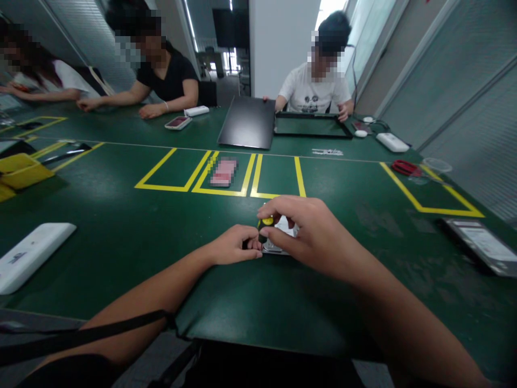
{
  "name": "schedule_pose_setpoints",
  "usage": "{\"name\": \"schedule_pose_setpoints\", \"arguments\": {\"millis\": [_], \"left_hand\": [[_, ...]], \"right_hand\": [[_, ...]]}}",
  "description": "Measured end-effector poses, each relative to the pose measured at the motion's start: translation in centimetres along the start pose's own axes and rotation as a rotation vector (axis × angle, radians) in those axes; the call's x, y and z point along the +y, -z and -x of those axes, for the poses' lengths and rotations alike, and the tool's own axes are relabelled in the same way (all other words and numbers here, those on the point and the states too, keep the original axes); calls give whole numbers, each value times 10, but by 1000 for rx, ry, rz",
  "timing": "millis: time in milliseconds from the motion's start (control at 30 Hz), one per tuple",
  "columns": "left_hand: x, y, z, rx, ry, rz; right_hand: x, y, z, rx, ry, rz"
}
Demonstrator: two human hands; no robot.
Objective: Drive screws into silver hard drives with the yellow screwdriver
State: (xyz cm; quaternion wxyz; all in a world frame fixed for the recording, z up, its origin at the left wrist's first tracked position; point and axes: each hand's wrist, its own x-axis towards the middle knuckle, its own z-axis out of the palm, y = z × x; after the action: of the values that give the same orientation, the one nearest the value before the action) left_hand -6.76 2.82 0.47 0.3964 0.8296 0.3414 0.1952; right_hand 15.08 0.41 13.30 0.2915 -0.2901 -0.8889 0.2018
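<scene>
A small silver, white and yellow object (277, 233) lies on the green table (121, 215), in front of the yellow taped boxes. My right hand (311, 229) curls over its top and right side, fingers closed around it. My left hand (234, 245) is pinched shut against its left edge. Most of the object is hidden under my fingers, so I cannot make out what it is.
A pink phone (223, 171) lies in a taped box. A white flat device (30, 253) sits left, a yellow bin (20, 170) beyond it. Right: a screen panel (480, 242), red scissors (406, 167). Three people sit across, with a black panel (247, 123).
</scene>
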Motion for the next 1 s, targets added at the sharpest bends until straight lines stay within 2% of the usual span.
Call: {"name": "schedule_pose_setpoints", "arguments": {"millis": [400, 600, 1000], "left_hand": [[-4, -2, 0, 10, -32, -32], [-4, -3, 0, 28, -49, -30], [4, -6, 1, 98, -95, -178]], "right_hand": [[7, -6, 1, 116, 46, 71], [5, -5, 2, 105, 61, 38], [7, -7, 0, 132, 68, 64]]}}
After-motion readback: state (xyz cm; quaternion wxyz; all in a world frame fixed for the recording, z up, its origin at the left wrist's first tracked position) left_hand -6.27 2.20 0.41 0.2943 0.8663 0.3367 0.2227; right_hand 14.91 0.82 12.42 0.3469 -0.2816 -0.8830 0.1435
